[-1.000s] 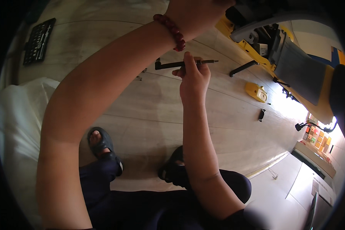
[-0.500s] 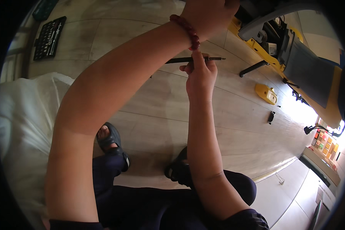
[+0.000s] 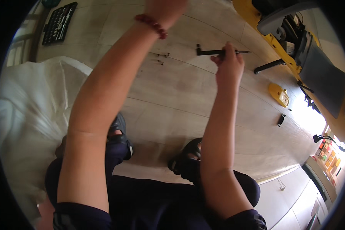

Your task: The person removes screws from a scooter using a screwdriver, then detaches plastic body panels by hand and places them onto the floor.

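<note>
My right hand (image 3: 230, 63) is closed around a slim black tool with an angled end and a thin metal tip, probably a ratchet screwdriver (image 3: 207, 52). It holds the tool level above the wood-look floor. Up at the top edge is my left hand (image 3: 166, 11), with a dark red bead bracelet (image 3: 151, 25) on its wrist. The fingers of that hand are cut off by the picture's edge, so what they hold, if anything, is hidden. Several small screws (image 3: 161, 59) lie on the floor between the two forearms.
A yellow and grey machine (image 3: 322, 73) with exposed inner parts stands at the right. Near it lie a yellow plastic cover (image 3: 279, 95) and a small black bracket (image 3: 281, 120). An open socket set (image 3: 60, 23) is at the far left, a white sheet (image 3: 30, 103) nearer.
My left hand has moved left, away from the machine. My right hand has shifted right with the tool, whose angled end now shows. The small screws have come into view.
</note>
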`<state>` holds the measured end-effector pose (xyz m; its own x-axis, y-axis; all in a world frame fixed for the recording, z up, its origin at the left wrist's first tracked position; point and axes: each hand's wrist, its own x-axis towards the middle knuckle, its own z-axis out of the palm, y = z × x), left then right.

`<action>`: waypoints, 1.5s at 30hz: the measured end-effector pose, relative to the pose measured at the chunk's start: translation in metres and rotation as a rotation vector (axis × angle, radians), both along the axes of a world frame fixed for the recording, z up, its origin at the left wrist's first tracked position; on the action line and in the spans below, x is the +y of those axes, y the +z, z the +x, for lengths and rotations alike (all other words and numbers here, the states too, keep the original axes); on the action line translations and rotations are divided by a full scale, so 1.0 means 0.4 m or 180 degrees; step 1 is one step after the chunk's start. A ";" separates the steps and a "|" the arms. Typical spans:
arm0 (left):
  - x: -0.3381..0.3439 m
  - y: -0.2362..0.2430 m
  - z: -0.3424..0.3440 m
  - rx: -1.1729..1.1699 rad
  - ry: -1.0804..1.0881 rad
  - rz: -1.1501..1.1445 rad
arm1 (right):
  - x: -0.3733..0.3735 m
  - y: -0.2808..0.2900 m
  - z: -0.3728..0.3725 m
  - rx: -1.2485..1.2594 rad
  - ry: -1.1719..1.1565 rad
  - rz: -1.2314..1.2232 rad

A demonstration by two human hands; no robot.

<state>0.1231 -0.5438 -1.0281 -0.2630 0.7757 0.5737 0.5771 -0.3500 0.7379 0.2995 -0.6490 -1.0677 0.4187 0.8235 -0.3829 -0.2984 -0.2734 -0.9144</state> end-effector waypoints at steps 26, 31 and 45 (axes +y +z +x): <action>-0.196 -0.468 -0.149 0.1932 -0.1773 -0.2496 | -0.175 -0.152 0.331 -0.2642 0.3424 -0.1927; -0.162 -0.452 -0.186 0.0748 -0.1218 -0.2722 | -0.230 -0.230 0.383 -0.1690 0.2530 -0.1950; -0.091 0.321 0.175 -0.3650 -0.0845 -0.1789 | -0.175 -0.180 0.323 -0.1836 0.3122 -0.1653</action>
